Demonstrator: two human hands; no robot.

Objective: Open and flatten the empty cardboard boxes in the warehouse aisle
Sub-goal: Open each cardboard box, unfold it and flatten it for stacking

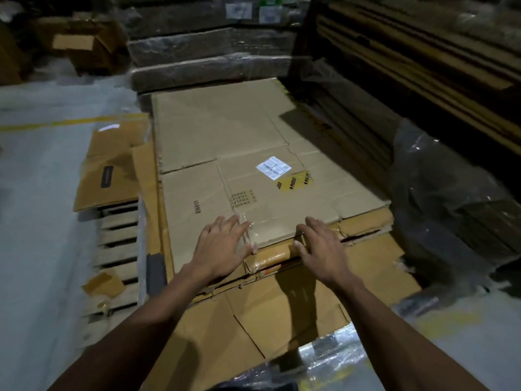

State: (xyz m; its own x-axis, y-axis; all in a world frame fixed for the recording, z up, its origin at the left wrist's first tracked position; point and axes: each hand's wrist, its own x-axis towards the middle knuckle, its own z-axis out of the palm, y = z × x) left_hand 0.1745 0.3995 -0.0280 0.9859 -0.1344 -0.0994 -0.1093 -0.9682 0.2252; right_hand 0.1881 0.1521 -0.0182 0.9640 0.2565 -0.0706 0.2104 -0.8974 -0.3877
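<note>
I see both hands flat, palms down, on the near edge of the top flattened brown cardboard box (253, 176), which lies on a stack of flattened cardboard (282, 303) in the aisle. Left hand (222, 244): fingers straight and spread, pressing on a clear tape strip (248, 230), gripping nothing. Right hand (321, 244): fingers extended over the box's edge, thumb at the layer below; nothing held. White shipping label (273, 167) and yellow sticker (294, 182) sit on the top box. Plastic-wrapped bundles (211, 46) are stacked behind, grey floor (36, 221) on the left.
</note>
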